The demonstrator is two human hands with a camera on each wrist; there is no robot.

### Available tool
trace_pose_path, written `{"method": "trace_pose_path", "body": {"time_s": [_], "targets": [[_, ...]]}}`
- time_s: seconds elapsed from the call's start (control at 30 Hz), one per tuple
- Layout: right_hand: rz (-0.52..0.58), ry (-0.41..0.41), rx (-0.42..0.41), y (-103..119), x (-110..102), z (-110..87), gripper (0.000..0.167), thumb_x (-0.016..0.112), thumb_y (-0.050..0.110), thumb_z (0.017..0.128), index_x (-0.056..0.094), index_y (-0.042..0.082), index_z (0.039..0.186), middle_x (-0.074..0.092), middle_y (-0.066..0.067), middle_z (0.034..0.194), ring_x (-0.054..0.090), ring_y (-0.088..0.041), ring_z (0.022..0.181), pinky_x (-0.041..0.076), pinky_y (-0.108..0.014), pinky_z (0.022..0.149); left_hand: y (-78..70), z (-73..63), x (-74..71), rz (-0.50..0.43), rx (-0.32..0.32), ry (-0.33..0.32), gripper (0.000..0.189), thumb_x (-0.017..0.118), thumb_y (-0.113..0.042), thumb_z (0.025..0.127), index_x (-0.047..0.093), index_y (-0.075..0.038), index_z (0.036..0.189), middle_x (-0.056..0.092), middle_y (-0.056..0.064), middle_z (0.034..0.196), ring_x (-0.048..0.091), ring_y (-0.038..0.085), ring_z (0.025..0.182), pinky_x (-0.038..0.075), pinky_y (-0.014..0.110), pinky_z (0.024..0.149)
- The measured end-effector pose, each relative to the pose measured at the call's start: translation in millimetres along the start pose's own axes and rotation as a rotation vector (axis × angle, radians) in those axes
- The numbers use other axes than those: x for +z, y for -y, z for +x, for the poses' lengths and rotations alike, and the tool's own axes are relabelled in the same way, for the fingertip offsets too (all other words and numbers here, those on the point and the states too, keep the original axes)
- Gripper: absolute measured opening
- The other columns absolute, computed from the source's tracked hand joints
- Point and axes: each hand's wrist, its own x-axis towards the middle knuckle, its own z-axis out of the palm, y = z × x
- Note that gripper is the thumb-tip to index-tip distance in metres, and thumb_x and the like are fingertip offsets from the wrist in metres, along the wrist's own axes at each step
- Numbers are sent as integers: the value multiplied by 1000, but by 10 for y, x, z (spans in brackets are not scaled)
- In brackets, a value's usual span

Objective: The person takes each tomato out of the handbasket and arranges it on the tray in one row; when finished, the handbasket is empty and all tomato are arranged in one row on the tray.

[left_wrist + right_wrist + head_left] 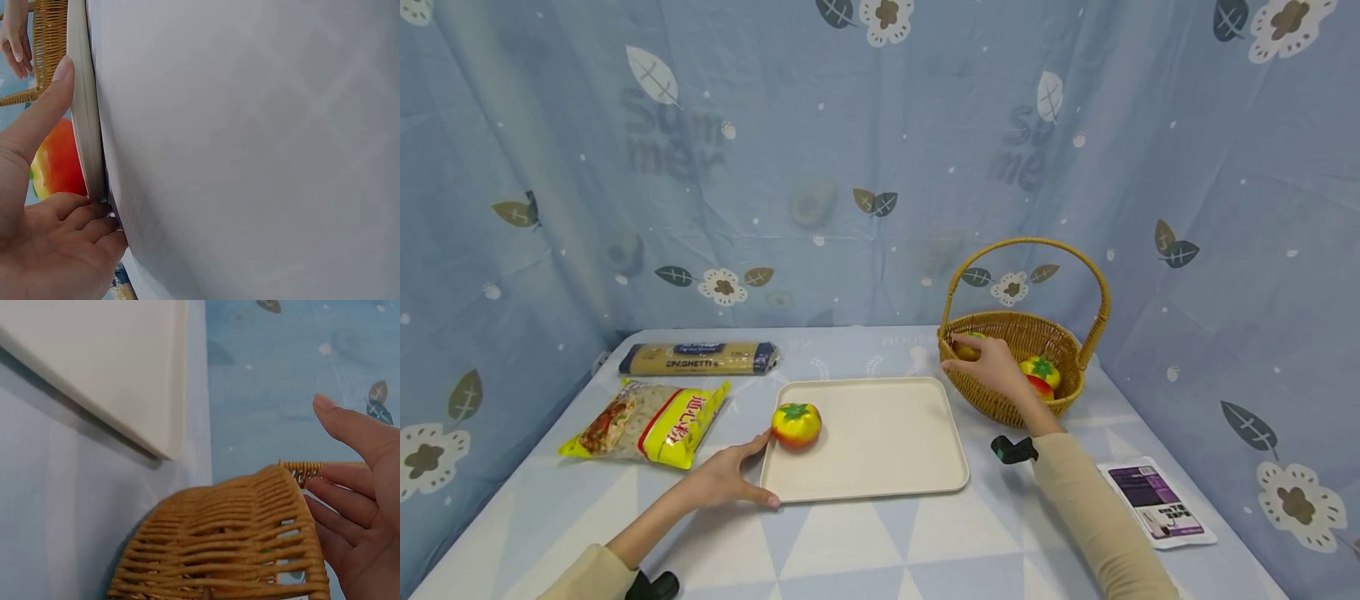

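Meanwhile, a spread left hand point(728, 477) touches the near-left corner of a tray point(887, 437) bearing fruit point(797, 426); an empty, loose-fingered right hand point(996, 364) hovers over a basket point(981, 400).

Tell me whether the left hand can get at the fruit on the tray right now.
Probably yes: the left hand is at the left end of the tray, the fruit sits close beside it, and nothing visible stands between. It may need to release the tray first.
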Motion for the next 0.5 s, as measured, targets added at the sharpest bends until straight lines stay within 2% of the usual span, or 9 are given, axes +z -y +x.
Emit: {"method": "trace_pose_path", "body": {"time_s": [0.07,0.13,0.17,0.23,0.33,0.4,0.5], "targets": [[-1,-8,10,-32,-24,14,59,75,33,85,58,2,132,68,-23,96,50,-26,60,44,-34,59,-3,-3,2,-4,-2,0,116,87,-44,65,24,6,149,27,27,151,27,47,137,26,59,110],[1,-12,19,-67,-51,27,60,75,33,85,58,0,132,64,-24,118,56,-28,70,46,-36,64,-7,-5,3,-6,-1,0,116,87,-44,65,25,6,149,27,28,151,27,47,137,26,59,110],[5,-5,25,-83,-68,33,61,75,33,85,57,-1,132,65,-25,113,55,-29,68,46,-37,62,-9,-6,3,-7,-1,-1,116,87,-44,65,25,6,149,27,28,151,27,47,137,26,59,110],[6,7,39,-127,-100,53,62,74,34,85,56,-1,133,65,-26,114,54,-28,65,46,-39,62,-13,-8,2,-10,1,0,116,87,-43,65,25,6,149,27,28,151,27,47,137,26,59,110],[-1,31,56,-184,-162,95,64,73,36,86,54,-2,135,61,-26,122,63,-35,86,53,-47,75,-17,-10,0,-15,7,2,115,87,-43,66,24,7,149,27,28,151,27,47,137,26,59,110],[-7,51,73,-214,-210,131,65,73,36,87,54,-1,135,57,-24,130,60,-40,105,51,-52,86,-17,-12,0,-13,9,1,115,87,-43,66,24,7,149,27,28,151,27,47,137,26,59,110],[-6,92,102,-224,-296,181,64,72,35,87,52,-1,137,55,-24,133,54,-43,117,48,-55,93,-15,-16,1,-5,11,-3,116,87,-43,66,24,7,149,27,28,151,27,47,137,26,59,110]]}}
